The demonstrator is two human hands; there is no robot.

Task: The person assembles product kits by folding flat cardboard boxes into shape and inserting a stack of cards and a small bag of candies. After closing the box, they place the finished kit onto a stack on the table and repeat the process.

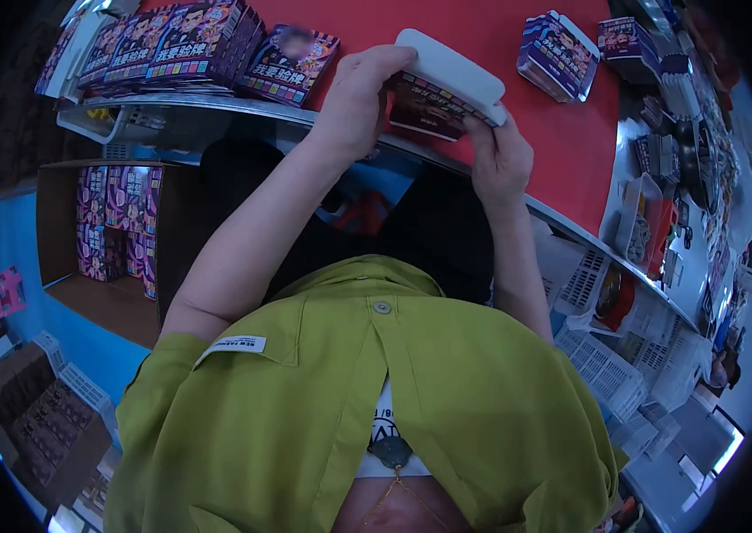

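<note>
Both hands hold one printed cardboard box (434,107) above the front edge of the red tabletop. Its white flap (452,71) stands out toward the far side, and dark printed panels with small coloured squares show below it. My left hand (354,99) grips the box's left end, thumb along the flap's edge. Around the right end close the fingers of my right hand (500,158). Whether anything is inside the box is hidden. Left of my left hand, a similar purple box (292,64) lies on the table.
A long row of purple boxes (172,44) stands at the back left. Another box (558,55) with a white flap sits at the right on the red tabletop (572,151). Below left is an open carton (60,240) containing several boxes. White baskets (603,364) stand at lower right.
</note>
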